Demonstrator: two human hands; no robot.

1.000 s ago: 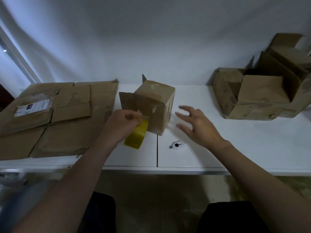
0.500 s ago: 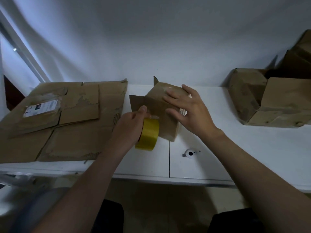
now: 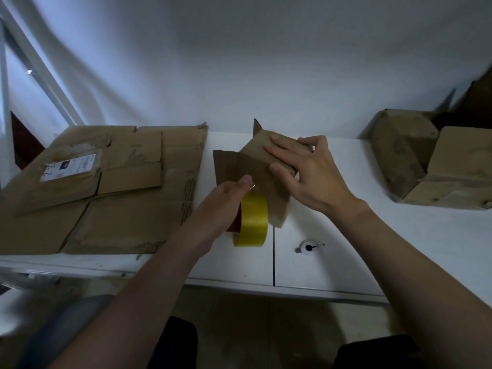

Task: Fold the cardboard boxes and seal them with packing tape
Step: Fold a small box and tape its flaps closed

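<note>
A small brown cardboard box (image 3: pixel 255 166) stands on the white table (image 3: pixel 372 235) in the middle, one flap sticking out to the left and a corner flap poking up at the back. My right hand (image 3: pixel 306 171) lies flat on the box's top and near side, fingers spread, thumb against the near face. My left hand (image 3: pixel 226 203) grips a yellow roll of packing tape (image 3: pixel 251 219) just in front of the box, thumb up near the box's face. The roll's lower edge is close to the table.
Flattened cardboard sheets (image 3: pixel 106 187), one with a white shipping label (image 3: pixel 70 167), cover the table's left part. Folded boxes (image 3: pixel 431 161) sit at the right back. A small round cable hole (image 3: pixel 307 246) lies near the front edge. A white wall stands behind.
My right hand came from the air onto the box and now presses it. My left hand with the tape has shifted slightly lower along the box's near face.
</note>
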